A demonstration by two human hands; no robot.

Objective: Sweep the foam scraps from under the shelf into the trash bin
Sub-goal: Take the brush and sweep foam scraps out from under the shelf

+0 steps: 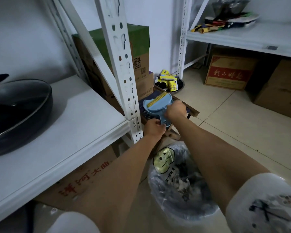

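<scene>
With the left hand point(154, 127) clamped on the blue dustpan point(155, 106) handle and the right hand point(175, 110) gripping its nested brush point(160, 98), a jerky separation risks striking the shelf post point(123, 64) beside them; the trash bin point(183, 185) stands below both forearms, foam scraps unseen.

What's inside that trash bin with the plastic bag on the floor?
The trash bin is lined with a clear bag printed with a yellow smiley face. Dark and pale crumpled rubbish shows through, too blurred to identify. The right arm covers part of the opening.
</scene>
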